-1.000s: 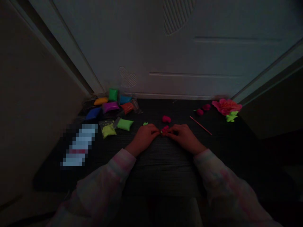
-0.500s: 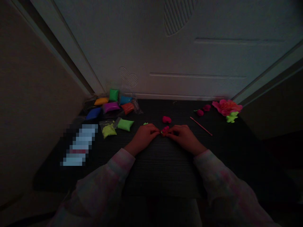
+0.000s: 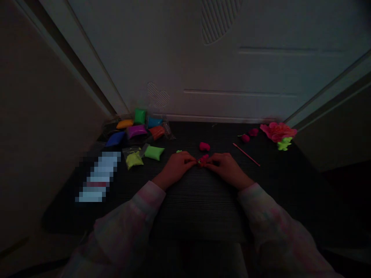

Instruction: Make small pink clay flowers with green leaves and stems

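The left hand (image 3: 179,165) and the right hand (image 3: 225,166) met low over the dark table (image 3: 199,208), thumbs and fingers pinched on opposite sides of a small pink piece (image 3: 203,160); it sat between the fingertips, near the middle, probably held from both sides to keep it steady. At the left, a bright panel (image 3: 98,177) was pixelated, so any writing on it was lost. Just beyond the piece lay a pink lump (image 3: 204,146), and to the right a thin pink stick (image 3: 246,154), both perhaps kept within easy reach. A yellow packet (image 3: 134,160) and a light green packet (image 3: 154,152) lay nearer than the purple packet (image 3: 137,131) and green packet (image 3: 140,116), seemingly grouped aside from the arms. A pink flower (image 3: 278,132) rested at the far right. No brand or label could be read.
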The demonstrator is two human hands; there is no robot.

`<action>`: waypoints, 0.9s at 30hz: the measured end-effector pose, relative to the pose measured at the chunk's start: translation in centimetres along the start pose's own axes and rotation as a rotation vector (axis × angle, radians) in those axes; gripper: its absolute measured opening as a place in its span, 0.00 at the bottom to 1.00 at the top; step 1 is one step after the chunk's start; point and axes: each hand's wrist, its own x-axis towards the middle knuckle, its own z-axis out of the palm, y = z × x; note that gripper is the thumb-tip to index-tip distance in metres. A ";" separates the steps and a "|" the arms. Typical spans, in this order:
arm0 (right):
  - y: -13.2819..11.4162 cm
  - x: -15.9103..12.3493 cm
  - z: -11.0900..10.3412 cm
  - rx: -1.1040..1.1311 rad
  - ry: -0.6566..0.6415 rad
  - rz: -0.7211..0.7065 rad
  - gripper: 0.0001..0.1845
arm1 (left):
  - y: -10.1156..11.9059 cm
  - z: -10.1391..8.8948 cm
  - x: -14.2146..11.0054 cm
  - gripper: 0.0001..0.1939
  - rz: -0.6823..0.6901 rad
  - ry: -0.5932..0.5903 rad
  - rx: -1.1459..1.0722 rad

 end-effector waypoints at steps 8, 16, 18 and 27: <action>0.1 0.0 0.0 0.009 -0.003 -0.009 0.07 | 0.1 0.0 0.1 0.07 -0.013 0.009 0.004; 0.0 0.0 0.0 -0.003 0.003 -0.007 0.07 | 0.2 0.2 0.0 0.06 -0.006 0.023 0.016; 0.0 0.0 0.1 -0.005 0.006 -0.006 0.07 | 0.1 0.2 0.0 0.07 -0.003 0.024 0.012; 0.2 0.0 0.1 -0.009 0.006 -0.008 0.07 | 0.2 0.0 -0.1 0.07 -0.013 0.033 -0.018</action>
